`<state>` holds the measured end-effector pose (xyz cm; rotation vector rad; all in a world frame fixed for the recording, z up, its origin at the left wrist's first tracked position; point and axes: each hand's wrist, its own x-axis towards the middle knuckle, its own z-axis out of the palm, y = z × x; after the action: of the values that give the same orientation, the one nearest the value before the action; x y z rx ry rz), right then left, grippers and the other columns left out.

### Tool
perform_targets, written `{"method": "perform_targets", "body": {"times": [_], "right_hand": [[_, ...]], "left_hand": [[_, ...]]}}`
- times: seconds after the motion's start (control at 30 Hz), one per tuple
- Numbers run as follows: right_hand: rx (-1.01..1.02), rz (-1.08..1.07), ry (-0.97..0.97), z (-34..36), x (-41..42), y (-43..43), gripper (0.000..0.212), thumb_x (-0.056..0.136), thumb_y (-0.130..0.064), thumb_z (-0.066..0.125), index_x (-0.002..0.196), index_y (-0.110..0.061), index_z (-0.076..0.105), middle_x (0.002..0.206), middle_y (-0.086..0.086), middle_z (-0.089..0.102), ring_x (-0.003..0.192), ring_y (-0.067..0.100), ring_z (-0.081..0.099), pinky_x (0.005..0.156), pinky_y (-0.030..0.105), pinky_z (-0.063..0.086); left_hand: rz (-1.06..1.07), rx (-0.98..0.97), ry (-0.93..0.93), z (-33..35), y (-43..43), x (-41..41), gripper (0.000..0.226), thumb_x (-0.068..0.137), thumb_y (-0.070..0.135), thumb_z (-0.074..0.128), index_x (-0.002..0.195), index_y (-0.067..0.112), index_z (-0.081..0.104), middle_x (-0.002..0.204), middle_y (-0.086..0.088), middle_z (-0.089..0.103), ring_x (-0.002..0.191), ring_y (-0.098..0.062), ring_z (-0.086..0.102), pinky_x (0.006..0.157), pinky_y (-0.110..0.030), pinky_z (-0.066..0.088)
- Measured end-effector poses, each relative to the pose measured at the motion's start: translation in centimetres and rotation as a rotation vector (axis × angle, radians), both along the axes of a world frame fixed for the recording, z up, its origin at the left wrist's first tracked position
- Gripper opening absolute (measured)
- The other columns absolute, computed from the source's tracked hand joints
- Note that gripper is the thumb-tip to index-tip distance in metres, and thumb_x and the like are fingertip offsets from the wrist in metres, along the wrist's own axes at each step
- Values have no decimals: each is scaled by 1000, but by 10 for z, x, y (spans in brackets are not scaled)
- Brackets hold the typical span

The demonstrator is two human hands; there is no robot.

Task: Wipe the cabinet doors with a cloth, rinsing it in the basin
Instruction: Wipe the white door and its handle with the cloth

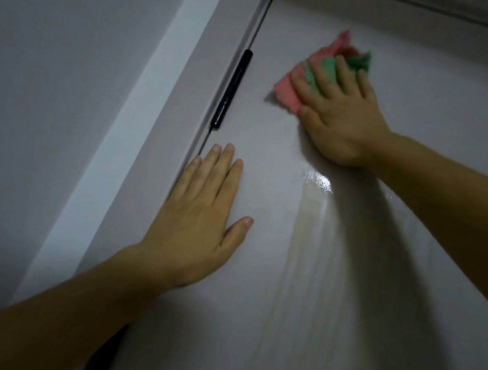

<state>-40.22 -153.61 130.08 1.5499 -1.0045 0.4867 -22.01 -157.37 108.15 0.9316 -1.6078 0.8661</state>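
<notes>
Under the spread fingers of the right hand, the pink-and-green cloth lay pressed against the cabinet door, bunched, its long axis running from the thumb side up past the fingertips. Those fingers were straight, pushing rather than clutching. Below the grip, the left hand rested flat and held nothing. Wiping looked under way, and the next stroke would need even pressure.

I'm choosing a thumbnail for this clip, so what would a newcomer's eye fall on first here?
The pink and green cloth, upper right, stands out against the pale cabinet door, pressed flat under the right hand. Below it a wet streak shines down the door. The left hand lies flat lower left, just under the black bar at the door's edge.
</notes>
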Motion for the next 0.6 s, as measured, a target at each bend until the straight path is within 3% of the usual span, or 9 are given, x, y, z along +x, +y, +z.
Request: {"method": "perform_targets", "body": {"times": [0.1, 0.17, 0.27, 0.37, 0.6], "right_hand": [[23, 40, 183, -69, 0, 2, 63, 99, -56, 4, 160, -40, -1, 170, -5, -6, 154, 23, -14, 125, 50, -9], [52, 13, 224, -71, -2, 2, 62, 101, -55, 7, 160, -41, -1, 170, -6, -7, 153, 20, -17, 125, 46, -10], [-50, 4, 87, -9, 18, -7, 64, 101, -55, 8, 161, -37, 2, 171, 1, -3, 156, 28, -8, 126, 47, -6], [-36, 3, -69, 41, 53, -13, 61, 106, -54, 10, 162, -34, -5, 170, 3, -10, 156, 30, -12, 125, 49, -9], [56, 69, 250, -46, 39, -7, 63, 103, -55, 4, 161, -34, -6, 169, -5, -11, 154, 19, -18, 126, 47, -8]], "left_hand": [[8, 1, 14, -9, 1, -1, 79, 102, 57, 15, 162, 10, -2, 170, -9, -11, 157, -23, -13, 126, -38, -9], [-19, 16, 22, -10, 3, -1, 78, 101, 57, 14, 162, 11, -2, 170, -8, -13, 157, -21, -15, 126, -37, -10], [-67, 25, 76, -6, 3, -3, 78, 99, 58, 9, 162, 14, -6, 170, -4, -17, 155, -16, -22, 126, -36, -13], [-94, 33, 86, -5, 1, -2, 77, 99, 59, 6, 161, 16, -12, 169, -1, -21, 153, -13, -28, 125, -34, -15], [-77, 38, 38, -8, 3, 0, 81, 99, 59, 10, 162, 11, -9, 169, -6, -19, 153, -16, -26, 126, -35, -15]]}}
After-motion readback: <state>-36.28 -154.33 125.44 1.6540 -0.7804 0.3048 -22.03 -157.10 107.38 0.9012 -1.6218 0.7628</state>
